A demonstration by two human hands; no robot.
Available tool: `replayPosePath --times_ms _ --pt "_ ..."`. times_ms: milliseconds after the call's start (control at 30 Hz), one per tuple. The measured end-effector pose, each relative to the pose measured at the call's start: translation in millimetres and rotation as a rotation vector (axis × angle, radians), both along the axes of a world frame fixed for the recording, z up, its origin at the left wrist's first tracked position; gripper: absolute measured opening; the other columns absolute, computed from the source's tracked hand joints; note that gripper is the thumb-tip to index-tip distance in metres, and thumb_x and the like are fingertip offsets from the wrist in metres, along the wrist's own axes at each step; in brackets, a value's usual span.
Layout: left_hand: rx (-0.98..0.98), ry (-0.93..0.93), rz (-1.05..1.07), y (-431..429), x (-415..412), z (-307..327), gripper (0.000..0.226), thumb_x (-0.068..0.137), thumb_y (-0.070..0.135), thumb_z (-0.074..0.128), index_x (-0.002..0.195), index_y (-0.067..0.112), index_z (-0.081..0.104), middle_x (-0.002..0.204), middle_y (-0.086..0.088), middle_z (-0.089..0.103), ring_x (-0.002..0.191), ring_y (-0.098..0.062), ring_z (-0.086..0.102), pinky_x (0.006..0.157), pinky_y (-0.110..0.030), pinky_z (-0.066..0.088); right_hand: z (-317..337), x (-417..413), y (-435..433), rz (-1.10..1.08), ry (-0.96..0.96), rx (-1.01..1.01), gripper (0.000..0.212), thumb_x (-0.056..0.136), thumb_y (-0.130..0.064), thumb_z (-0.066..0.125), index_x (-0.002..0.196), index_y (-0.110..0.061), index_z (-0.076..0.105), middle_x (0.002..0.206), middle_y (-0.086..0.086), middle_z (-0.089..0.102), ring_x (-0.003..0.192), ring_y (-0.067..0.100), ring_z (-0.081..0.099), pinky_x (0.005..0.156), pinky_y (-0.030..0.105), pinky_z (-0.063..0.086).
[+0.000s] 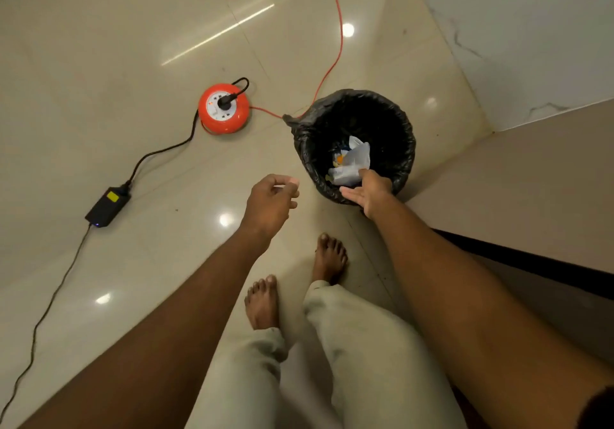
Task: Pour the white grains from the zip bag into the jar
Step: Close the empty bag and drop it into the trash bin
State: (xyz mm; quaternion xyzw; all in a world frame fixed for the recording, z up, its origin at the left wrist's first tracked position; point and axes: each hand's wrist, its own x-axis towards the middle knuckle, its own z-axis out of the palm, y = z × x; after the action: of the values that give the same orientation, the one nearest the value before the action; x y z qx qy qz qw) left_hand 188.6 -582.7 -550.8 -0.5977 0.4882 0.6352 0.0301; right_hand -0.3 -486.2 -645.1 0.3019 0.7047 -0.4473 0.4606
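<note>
A clear, crumpled zip bag (352, 163) lies inside a bin lined with a black plastic bag (392, 119), on top of other scraps. My right hand (367, 192) hovers over the bin's near rim with its fingers spread; one fingertip touches the bag's lower edge, but nothing is gripped. My left hand (270, 201) hangs in the air left of the bin, fingers loosely curled and holding nothing. No jar and no white grains are in view.
An orange extension reel (223, 108) with an orange cord sits on the glossy tiled floor left of the bin. A black power adapter (107, 207) and its cable lie further left. My bare feet (329, 259) stand below the bin. A beige counter edge (518, 176) runs along the right.
</note>
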Motion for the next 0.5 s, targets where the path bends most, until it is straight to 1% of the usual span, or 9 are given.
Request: replayPosePath --times_ms 100,133,200,267,333,433,500 --pt "0.010 0.033 0.007 10 7 67 0.009 0.102 0.028 0.064 0.106 0.021 0.069 0.099 0.002 0.074 0.078 -0.009 0.069 0.072 -0.029 0.051 68 18 11 -0.035 0.012 -0.042 0.041 0.105 -0.005 0.053 0.142 0.010 0.047 0.137 0.030 0.059 0.109 0.042 0.072 0.085 0.041 0.062" --pt "0.010 0.040 0.009 15 10 94 0.009 0.101 0.026 0.065 0.106 0.021 0.070 0.098 0.003 0.074 0.076 -0.008 0.070 0.071 -0.027 0.051 96 27 15 -0.041 0.027 -0.056 0.037 0.104 -0.002 0.052 0.138 0.011 0.050 0.136 0.030 0.060 0.107 0.041 0.073 0.084 0.042 0.063" --pt "0.008 0.056 0.019 26 16 152 0.008 0.100 0.025 0.068 0.106 0.022 0.071 0.096 0.007 0.074 0.073 -0.003 0.071 0.070 -0.025 0.051 160 51 22 -0.047 0.100 -0.068 0.027 0.101 0.003 0.047 0.125 0.010 0.059 0.125 0.031 0.065 0.092 0.040 0.075 0.077 0.041 0.064" --pt "0.004 0.076 0.020 40 26 217 0.007 0.099 0.027 0.070 0.105 0.025 0.073 0.094 0.011 0.074 0.070 0.003 0.072 0.070 -0.025 0.053 232 78 36 0.026 0.232 -0.070 0.018 0.097 0.002 0.048 0.106 0.001 0.064 0.109 0.029 0.070 0.077 0.037 0.075 0.070 0.041 0.065" --pt "-0.010 0.099 0.004 55 36 272 0.008 0.098 0.026 0.070 0.105 0.025 0.074 0.092 0.012 0.074 0.069 0.004 0.072 0.070 -0.026 0.053 299 104 55 0.133 0.353 -0.097 0.014 0.095 -0.003 0.053 0.095 -0.009 0.065 0.100 0.025 0.073 0.074 0.036 0.077 0.068 0.042 0.066" --pt "-0.027 0.145 -0.074 78 54 347 0.010 0.098 0.022 0.068 0.106 0.021 0.075 0.091 0.010 0.075 0.069 0.004 0.072 0.070 -0.026 0.054 393 136 92 0.251 0.493 -0.200 0.012 0.098 -0.010 0.057 0.091 -0.018 0.063 0.091 0.012 0.073 0.071 0.029 0.076 0.064 0.035 0.063" --pt "-0.057 0.185 -0.138 90 65 382 0.010 0.098 0.021 0.068 0.104 0.022 0.076 0.089 0.010 0.076 0.071 0.002 0.073 0.068 -0.025 0.055 441 152 112 0.312 0.598 -0.276 0.008 0.099 -0.015 0.059 0.094 -0.019 0.064 0.089 0.004 0.072 0.070 0.023 0.076 0.064 0.031 0.062"
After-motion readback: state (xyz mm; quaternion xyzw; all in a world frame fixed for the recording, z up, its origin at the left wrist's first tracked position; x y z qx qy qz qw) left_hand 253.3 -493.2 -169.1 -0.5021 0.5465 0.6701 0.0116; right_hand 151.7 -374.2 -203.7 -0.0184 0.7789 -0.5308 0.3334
